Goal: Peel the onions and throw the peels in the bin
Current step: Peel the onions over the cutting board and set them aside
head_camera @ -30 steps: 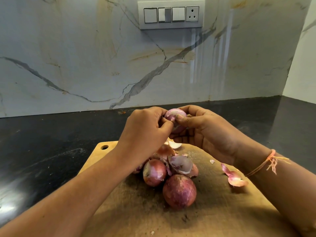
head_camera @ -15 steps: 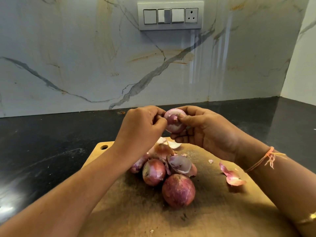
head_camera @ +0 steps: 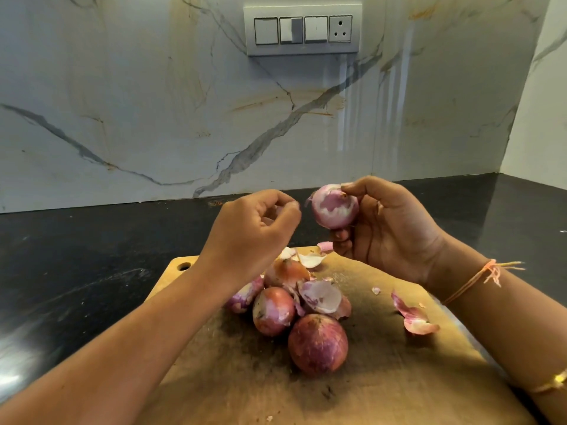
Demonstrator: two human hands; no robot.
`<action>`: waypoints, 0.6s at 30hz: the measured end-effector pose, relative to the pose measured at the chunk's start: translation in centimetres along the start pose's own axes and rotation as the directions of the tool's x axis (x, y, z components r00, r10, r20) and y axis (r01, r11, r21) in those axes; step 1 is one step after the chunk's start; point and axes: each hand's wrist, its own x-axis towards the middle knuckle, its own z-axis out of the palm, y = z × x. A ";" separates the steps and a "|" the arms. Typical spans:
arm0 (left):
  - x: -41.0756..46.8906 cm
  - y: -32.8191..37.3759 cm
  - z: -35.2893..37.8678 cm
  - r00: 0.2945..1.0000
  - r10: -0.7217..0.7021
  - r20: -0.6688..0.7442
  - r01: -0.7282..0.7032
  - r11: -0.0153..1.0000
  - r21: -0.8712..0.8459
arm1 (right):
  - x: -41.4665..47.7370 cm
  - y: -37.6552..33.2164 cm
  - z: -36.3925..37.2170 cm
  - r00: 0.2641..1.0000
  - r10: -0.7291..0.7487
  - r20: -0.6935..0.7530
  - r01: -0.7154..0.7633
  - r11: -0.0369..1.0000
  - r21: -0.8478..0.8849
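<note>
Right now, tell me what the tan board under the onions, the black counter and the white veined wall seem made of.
Tan board: likely wood, matt and worn, with dark stains. Black counter: polished stone, perhaps granite, given its glossy reflections. White veined wall: marble or marble-look tile, glossy; I cannot tell which.

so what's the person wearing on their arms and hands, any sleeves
No sleeves are in view on either side. The left hand and its wrist wear nothing, no ring or band. Below the right hand, the wrist wears a thin orange thread knotted with frayed loose ends. Further up that forearm sits a slim gold-coloured bangle.
</note>
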 end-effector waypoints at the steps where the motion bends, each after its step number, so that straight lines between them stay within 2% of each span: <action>1: -0.1 0.1 0.1 0.999 0.012 0.031 -0.012 1.000 -0.004 | 0.0 0.1 0.0 1.000 -0.001 0.011 0.001 0.999 -0.033; 5: -0.2 0.4 0.2 0.994 0.073 0.087 -0.071 0.997 -0.028 | -0.2 0.3 0.2 0.999 -0.016 0.041 0.022 0.991 -0.132; 11: -0.3 0.4 0.3 0.994 0.109 0.012 -0.110 0.994 0.019 | 0.1 0.6 0.3 0.997 -0.046 0.060 0.056 0.985 -0.166; 18: -0.4 0.4 0.5 0.974 0.224 -0.026 -0.214 0.954 0.210 | 0.0 0.9 1.0 0.989 -0.138 0.057 0.148 0.954 -0.259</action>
